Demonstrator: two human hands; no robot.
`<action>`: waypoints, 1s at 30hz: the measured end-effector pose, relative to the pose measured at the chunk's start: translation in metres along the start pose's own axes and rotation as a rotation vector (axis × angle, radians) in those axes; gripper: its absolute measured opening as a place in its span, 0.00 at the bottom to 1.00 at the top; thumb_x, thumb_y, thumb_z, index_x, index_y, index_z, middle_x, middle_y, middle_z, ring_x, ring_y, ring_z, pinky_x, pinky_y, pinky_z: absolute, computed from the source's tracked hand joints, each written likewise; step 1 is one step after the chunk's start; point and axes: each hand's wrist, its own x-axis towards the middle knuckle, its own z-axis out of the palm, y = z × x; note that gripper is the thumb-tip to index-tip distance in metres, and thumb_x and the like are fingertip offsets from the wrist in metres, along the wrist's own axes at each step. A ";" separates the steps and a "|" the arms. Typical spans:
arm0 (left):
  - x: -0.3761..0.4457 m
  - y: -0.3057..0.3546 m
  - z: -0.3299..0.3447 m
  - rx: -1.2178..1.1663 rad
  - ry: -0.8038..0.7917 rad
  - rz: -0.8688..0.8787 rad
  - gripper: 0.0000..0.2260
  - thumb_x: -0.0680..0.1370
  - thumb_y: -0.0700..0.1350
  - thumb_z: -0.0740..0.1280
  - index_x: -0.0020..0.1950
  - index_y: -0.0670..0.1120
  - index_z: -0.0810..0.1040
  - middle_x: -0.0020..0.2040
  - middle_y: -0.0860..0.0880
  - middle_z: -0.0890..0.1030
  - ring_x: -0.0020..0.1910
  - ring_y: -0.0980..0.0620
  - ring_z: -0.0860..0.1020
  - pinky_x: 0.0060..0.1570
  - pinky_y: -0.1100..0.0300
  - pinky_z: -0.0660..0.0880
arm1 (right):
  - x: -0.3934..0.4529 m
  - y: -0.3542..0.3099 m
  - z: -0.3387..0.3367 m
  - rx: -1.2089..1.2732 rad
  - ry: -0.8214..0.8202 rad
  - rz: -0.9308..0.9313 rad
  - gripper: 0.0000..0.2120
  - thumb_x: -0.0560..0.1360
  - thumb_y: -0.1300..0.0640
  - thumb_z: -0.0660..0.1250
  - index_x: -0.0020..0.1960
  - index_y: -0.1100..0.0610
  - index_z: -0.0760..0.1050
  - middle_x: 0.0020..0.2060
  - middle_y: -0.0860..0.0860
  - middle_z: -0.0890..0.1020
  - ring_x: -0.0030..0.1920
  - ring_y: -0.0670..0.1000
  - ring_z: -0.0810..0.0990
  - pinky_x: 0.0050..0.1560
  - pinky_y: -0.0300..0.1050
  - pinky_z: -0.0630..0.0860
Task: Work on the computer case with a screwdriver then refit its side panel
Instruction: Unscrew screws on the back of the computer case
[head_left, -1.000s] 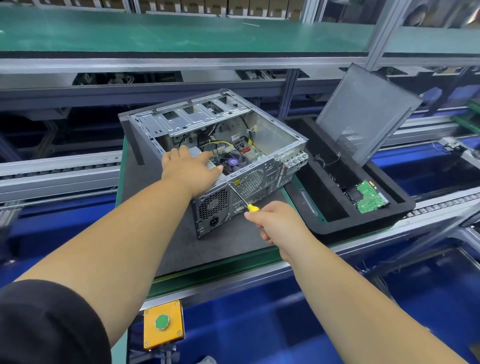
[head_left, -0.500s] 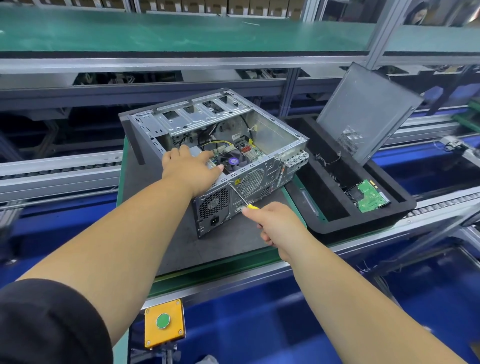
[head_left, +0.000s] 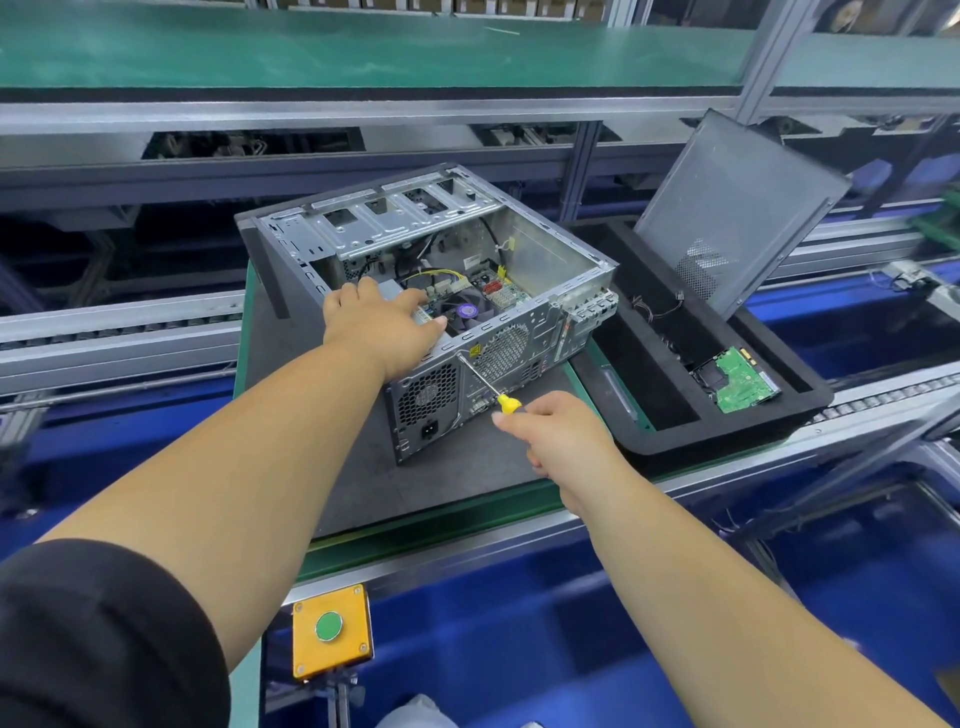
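A yellow square box with a round green button (head_left: 331, 630) sits mounted below the table edge, beneath the left forearm. The left hand (head_left: 382, 325) rests flat, fingers relaxed and extended, on the near top rim of the open grey metal computer case (head_left: 524, 291), which lies on the dark grey mat of the table (head_left: 311, 415) with its circuit board and fan exposed just beyond the fingertips. The right hand (head_left: 563, 441) is curled round the yellow-handled screwdriver (head_left: 493, 389), whose thin metal shaft slants up and left from that hand to touch the case's perforated rear face. Right of the right hand lies a black foam tray (head_left: 727, 431) holding a green circuit board (head_left: 740, 379), and the loose grey metal side panel (head_left: 737, 208) leans upright at the tray's far side.
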 end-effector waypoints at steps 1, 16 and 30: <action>0.000 0.000 0.000 -0.003 0.002 0.001 0.27 0.75 0.71 0.47 0.73 0.65 0.62 0.72 0.39 0.63 0.73 0.38 0.58 0.72 0.44 0.51 | -0.002 0.001 -0.001 -0.010 0.025 -0.018 0.15 0.74 0.48 0.73 0.41 0.58 0.72 0.29 0.49 0.71 0.29 0.50 0.68 0.35 0.46 0.69; -0.001 0.000 0.000 -0.017 0.004 0.003 0.27 0.76 0.71 0.48 0.72 0.65 0.63 0.71 0.40 0.64 0.72 0.39 0.59 0.72 0.45 0.51 | -0.002 -0.002 0.000 -0.083 0.050 -0.063 0.18 0.73 0.45 0.72 0.37 0.56 0.69 0.20 0.45 0.69 0.21 0.45 0.67 0.35 0.45 0.71; 0.001 -0.001 0.002 -0.008 0.012 0.000 0.27 0.75 0.71 0.48 0.72 0.66 0.62 0.72 0.40 0.64 0.73 0.39 0.59 0.72 0.44 0.52 | -0.003 -0.016 -0.002 0.065 -0.080 0.161 0.16 0.79 0.45 0.66 0.43 0.58 0.74 0.33 0.51 0.76 0.28 0.49 0.65 0.26 0.37 0.63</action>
